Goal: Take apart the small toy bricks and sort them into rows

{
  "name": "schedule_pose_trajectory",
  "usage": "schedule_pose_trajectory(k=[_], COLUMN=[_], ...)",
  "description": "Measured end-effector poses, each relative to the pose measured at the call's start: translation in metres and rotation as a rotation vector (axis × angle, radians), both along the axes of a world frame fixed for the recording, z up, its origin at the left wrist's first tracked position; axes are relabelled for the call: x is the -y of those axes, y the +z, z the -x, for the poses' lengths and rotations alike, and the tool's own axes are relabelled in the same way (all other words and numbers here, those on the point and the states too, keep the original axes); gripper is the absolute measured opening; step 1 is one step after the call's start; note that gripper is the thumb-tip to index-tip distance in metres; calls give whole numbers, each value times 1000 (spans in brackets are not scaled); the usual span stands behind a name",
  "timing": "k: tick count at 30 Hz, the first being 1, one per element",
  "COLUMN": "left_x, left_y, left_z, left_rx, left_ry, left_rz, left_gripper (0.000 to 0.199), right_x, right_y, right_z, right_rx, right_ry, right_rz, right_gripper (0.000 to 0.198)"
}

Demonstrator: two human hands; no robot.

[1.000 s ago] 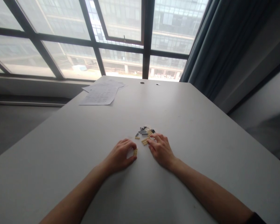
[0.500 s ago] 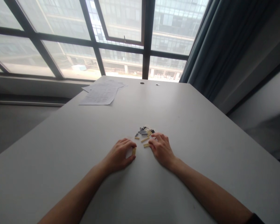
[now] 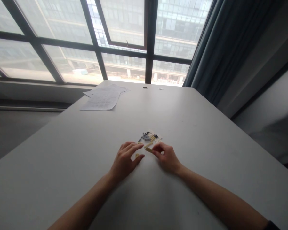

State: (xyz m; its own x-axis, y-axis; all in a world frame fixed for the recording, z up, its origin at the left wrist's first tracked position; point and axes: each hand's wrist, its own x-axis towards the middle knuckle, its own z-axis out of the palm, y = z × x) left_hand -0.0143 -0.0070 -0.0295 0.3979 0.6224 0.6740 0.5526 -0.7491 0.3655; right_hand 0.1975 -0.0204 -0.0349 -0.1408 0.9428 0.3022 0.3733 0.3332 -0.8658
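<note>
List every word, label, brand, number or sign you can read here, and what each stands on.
Legible text: none.
Printed paper sheets: lines of print, too small and blurred to read.
Toy building bricks: no lettering can be made out.

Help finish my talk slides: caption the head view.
At a white table: right hand pinching a tan brick, left hand open near another tan piece, loose bricks lying beyond.
</note>
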Motion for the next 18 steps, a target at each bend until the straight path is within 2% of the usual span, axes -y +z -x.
schedule_pose_trajectory(k=[4, 8, 10, 14, 18], left_x=[8, 14, 17, 23, 28], left_y=[5, 10, 11, 7, 0], left_z=[-13, -20, -22, -24, -23], left_rx=[98, 198, 219, 120, -22], left_ry=[-56, -102, -131, -235, -287], left_rz=[21, 62, 45, -36, -105], left_gripper=[19, 15, 11, 8, 12], right_x=[11, 22, 24, 26, 29], right_y=[0, -4, -6, -5, 0], right_z=[8, 15, 17, 14, 12], right_rx=[-415, -516, -485, -376, -251], right_ry=[43, 46, 24, -48, -97], right_rz=[252, 314, 258, 18, -144], right_gripper=[25, 23, 18, 4, 9])
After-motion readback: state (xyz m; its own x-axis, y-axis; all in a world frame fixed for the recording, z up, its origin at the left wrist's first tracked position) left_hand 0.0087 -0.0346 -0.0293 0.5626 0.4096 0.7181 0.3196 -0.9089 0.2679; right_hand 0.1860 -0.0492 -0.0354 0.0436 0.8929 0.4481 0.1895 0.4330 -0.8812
